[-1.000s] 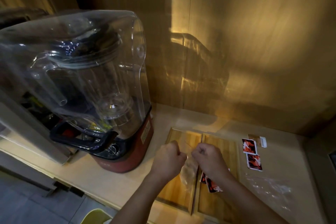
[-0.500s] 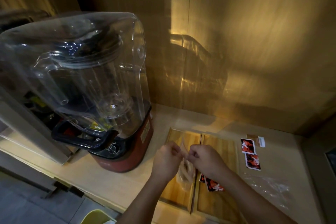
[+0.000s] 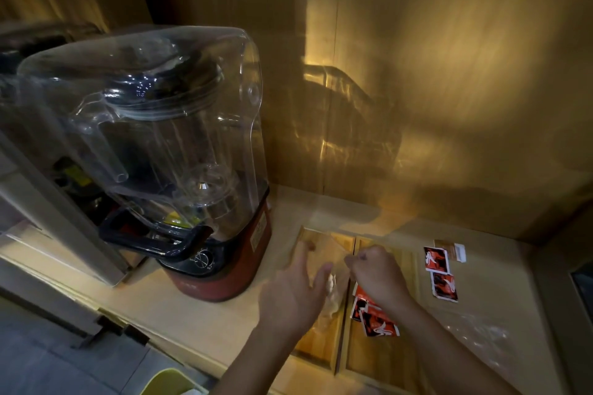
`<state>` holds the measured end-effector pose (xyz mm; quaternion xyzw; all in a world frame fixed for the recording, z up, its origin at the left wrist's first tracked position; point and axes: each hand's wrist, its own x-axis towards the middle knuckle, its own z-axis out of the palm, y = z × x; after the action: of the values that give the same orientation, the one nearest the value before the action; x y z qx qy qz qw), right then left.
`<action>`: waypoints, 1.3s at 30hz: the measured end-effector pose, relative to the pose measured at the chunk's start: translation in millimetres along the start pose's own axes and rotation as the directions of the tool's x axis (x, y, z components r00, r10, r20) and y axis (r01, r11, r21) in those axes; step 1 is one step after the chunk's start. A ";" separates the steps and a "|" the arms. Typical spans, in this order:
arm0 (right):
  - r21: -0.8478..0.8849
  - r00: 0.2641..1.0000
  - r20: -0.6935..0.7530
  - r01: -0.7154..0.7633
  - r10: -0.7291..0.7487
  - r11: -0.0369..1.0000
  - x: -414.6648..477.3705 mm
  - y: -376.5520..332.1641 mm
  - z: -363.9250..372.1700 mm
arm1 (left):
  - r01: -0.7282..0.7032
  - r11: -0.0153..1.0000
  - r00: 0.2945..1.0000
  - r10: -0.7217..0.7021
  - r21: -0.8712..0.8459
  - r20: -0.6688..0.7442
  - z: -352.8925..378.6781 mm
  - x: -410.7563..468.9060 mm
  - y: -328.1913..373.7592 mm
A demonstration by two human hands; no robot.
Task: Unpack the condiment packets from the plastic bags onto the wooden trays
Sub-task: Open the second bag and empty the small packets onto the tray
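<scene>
Two wooden trays lie side by side on the counter, the left tray (image 3: 316,343) and the right tray (image 3: 385,359). A clear plastic bag (image 3: 332,285) with pale contents hangs over the seam between them. My right hand (image 3: 373,272) is closed on its top edge. My left hand (image 3: 293,292) is spread open beside the bag, fingers apart, blurred. Several red-and-black condiment packets (image 3: 373,319) lie on the right tray under my right wrist. Two more packets (image 3: 440,272) lie on the counter to the right.
A large blender (image 3: 179,151) with a clear hood and red base stands left of the trays. An empty crumpled plastic bag (image 3: 481,337) lies on the counter at right. A small white and brown packet (image 3: 452,250) sits near the wall. Wooden panels close the back.
My left hand has let go of the bag's top and opened, swinging out to the left. My right hand still holds the bag over the trays.
</scene>
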<state>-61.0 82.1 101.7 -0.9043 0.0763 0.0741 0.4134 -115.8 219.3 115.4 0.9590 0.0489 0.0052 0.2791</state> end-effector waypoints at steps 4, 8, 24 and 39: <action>-0.025 0.999 0.040 -0.019 0.020 0.999 -0.9 2.3 -0.9 | -0.062 0.989 0.971 0.028 0.137 0.237 9.0 -11.6 7.5; -0.208 0.996 0.082 0.000 0.017 0.978 -1.2 -0.7 -7.1 | -0.176 0.966 0.969 0.136 0.192 0.205 15.0 -10.7 -2.9; -0.354 0.934 0.139 0.358 -0.330 0.864 -3.0 -16.8 -25.3 | -0.239 0.953 0.968 0.249 0.186 -0.034 -32.6 12.7 -41.8; -0.131 0.920 0.393 0.063 -0.007 0.989 31.1 -21.9 -14.9 | -0.001 0.990 0.953 0.045 -0.144 0.301 -30.4 66.4 -54.3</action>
<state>-25.2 82.6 121.3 -0.8995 -0.0293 0.2510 0.3565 -55.8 287.5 110.8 0.9266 -0.0062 -0.1351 0.3509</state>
